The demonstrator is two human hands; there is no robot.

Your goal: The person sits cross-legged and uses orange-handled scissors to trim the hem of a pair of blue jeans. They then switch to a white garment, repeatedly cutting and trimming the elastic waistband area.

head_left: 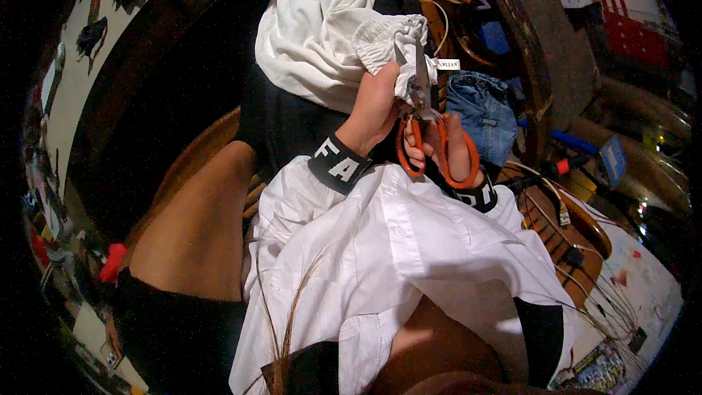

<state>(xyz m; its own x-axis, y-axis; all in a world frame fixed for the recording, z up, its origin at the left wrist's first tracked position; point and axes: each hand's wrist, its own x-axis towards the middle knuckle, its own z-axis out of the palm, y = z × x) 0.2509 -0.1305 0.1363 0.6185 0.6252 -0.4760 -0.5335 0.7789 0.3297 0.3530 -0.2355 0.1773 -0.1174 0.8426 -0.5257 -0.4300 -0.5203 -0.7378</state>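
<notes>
My left hand (374, 106) is closed on a white garment (314, 36) by its gathered, elastic-looking edge; the rest lies bunched over a dark surface. With its fingers through the orange handles, my right hand (457, 150) holds a pair of scissors (420, 95). Their metal blades point away from me and stand apart, right against the gathered cloth beside my left thumb. Whether fabric lies between the blades I cannot tell. A small white label (447, 64) shows just right of the blades.
Folded blue jeans (482, 113) lie to the right of the scissors, on wooden furniture. A blue-handled tool (574, 143) and loose cables (563, 205) are farther right. A circuit board (596, 369) rests on a white surface at the lower right. My bare knee (212, 197) is at left.
</notes>
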